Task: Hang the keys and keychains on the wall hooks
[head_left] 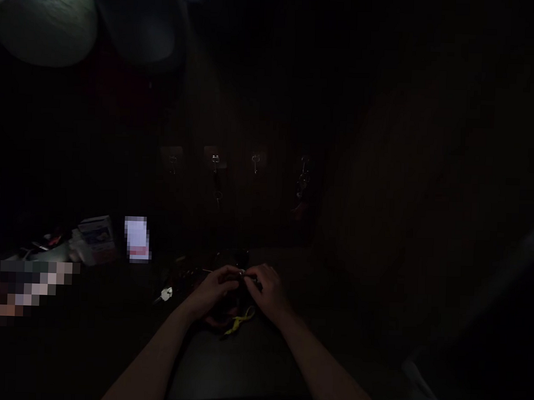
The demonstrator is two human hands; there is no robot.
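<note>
In the dim light my left hand (215,287) and my right hand (266,287) meet over the dark surface. Their fingertips are pinched together on a small shiny metal ring (241,273), whose details are too dark to make out. A silver key (166,293) lies just left of my left hand, among dark tangled items. Below the hands is a yellow strap (239,323) with a loop at its upper end. Something dark reddish (219,322) lies beside the strap, partly hidden by my left hand.
Metal hooks (215,159) line the wall ahead, and a bunch of keys (302,181) hangs at the right one. To the left are a lit, blurred-out screen (137,239) and a small box (98,239). Caps (45,26) hang at the upper left.
</note>
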